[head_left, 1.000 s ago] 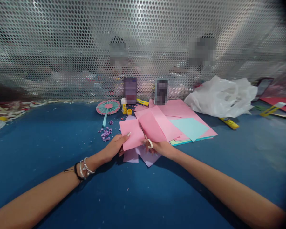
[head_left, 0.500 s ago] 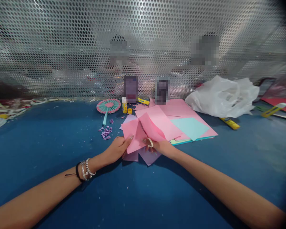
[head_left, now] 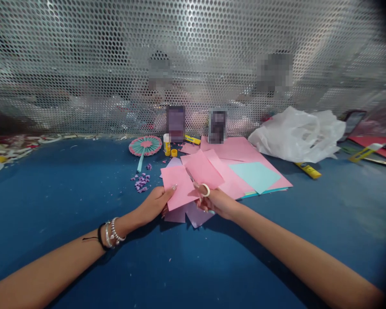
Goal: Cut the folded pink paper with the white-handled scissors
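My left hand [head_left: 156,201] pinches the left edge of a pink paper sheet [head_left: 179,185], thumb on top. My right hand [head_left: 219,201] is closed on a pair of scissors [head_left: 206,190] with pale handles; a short stretch of dark blade shows at a cut in the sheet. The cut-apart right flap [head_left: 203,168] of the paper lies tilted above the blade. Whether that flap is fully separate I cannot tell. Beneath the hands lie lilac paper pieces [head_left: 200,215] on the blue table, partly covered.
Left of the hands are a pleated paper fan [head_left: 145,146], purple scraps [head_left: 142,183] and a glue stick [head_left: 167,145]. Pink sheets [head_left: 241,148] and a light blue sheet [head_left: 255,176] lie to the right. Farther right are a white plastic bag [head_left: 297,134] and a yellow cutter [head_left: 309,170].
The scissors have moved along through the pink sheet. Its right part, folded upward before, now lies flatter and spreads away from the left part. The view has shifted slightly.
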`<state>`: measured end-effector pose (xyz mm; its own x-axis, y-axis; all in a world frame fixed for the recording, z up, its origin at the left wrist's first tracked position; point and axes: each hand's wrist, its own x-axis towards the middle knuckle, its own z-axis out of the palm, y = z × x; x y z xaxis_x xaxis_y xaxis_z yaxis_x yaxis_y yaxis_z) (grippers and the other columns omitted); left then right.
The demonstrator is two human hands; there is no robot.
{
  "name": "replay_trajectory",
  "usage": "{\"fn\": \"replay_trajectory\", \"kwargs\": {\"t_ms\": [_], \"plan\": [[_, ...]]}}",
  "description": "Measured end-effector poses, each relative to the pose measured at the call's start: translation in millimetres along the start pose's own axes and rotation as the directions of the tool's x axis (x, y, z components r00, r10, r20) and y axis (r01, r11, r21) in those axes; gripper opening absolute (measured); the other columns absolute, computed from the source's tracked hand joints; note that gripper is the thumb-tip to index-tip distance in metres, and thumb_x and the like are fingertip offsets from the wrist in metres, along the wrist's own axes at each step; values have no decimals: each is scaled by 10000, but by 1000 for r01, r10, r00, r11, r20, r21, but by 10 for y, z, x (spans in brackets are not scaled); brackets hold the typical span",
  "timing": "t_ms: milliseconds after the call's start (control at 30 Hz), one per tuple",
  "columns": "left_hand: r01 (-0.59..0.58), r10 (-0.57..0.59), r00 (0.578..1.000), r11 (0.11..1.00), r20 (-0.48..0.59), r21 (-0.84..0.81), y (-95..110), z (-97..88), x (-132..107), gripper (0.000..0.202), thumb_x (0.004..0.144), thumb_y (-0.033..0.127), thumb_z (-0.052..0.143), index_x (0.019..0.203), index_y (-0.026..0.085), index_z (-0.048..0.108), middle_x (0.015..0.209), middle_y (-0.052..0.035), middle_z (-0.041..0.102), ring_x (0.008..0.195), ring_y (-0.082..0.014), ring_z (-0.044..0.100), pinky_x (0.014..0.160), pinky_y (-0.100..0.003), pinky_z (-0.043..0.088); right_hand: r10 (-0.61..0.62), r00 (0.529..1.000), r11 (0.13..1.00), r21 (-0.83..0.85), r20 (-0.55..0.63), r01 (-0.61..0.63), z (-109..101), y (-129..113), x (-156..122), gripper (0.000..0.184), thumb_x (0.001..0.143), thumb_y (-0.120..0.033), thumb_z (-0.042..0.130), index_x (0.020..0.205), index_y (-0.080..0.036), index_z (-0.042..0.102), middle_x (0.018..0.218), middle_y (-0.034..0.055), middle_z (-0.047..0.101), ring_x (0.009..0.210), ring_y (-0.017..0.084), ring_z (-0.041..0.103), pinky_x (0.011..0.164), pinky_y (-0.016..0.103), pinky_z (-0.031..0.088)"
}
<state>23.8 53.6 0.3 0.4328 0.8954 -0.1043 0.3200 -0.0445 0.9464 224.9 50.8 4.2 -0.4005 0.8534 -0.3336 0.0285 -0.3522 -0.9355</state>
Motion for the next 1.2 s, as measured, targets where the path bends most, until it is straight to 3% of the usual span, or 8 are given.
{"fn": "replay_trajectory", "kwargs": {"t_ms": [167, 400, 633, 867, 1200], "plan": [[19, -19, 1000, 999, -3, -43, -14, -6, 17, 555, 905, 463, 345, 486, 130, 492, 363, 17, 444, 335, -59, 391, 343, -171, 258, 1, 1000, 999, 50, 0, -1, 13, -1, 15, 398, 738, -556, 567, 717, -158, 570, 549, -19, 546, 400, 48, 418, 391, 198, 285], [0, 0, 1000, 1000, 6, -21, 2, -4, -1, 583, 900, 485, 333, 454, 137, 476, 358, 9, 438, 344, -62, 399, 355, -172, 278, -107, 994, 981, -161, 0, 106, -52, 66, 45, 456, 723, -578, 568, 587, -143, 587, 472, -20, 490, 414, 59, 424, 388, 197, 280], [24, -24, 1000, 1000, -11, -5, 4, 5, -8, 572, 897, 496, 330, 468, 146, 473, 347, 21, 412, 324, -57, 372, 329, -174, 244, -161, 987, 942, -294, 21, 160, -64, -6, 80, 473, 735, -587, 537, 577, -144, 586, 445, -24, 483, 394, 62, 404, 408, 206, 300], [16, -16, 1000, 1000, 11, 18, -5, -19, 15, 588, 911, 481, 304, 461, 144, 477, 348, 10, 429, 327, -59, 394, 346, -177, 276, -117, 991, 890, -449, -67, 75, -30, -70, 88, 506, 742, -610, 505, 555, -147, 586, 405, -31, 441, 377, 65, 393, 441, 221, 326], [15, -15, 1000, 1000, 16, 19, -5, -24, 14, 569, 916, 466, 314, 476, 142, 472, 355, 14, 429, 331, -57, 401, 349, -173, 288, -93, 987, 901, -433, -134, 26, 39, -105, 54, 428, 721, -548, 571, 535, -169, 501, 444, -23, 466, 402, 73, 403, 445, 230, 326]]}}
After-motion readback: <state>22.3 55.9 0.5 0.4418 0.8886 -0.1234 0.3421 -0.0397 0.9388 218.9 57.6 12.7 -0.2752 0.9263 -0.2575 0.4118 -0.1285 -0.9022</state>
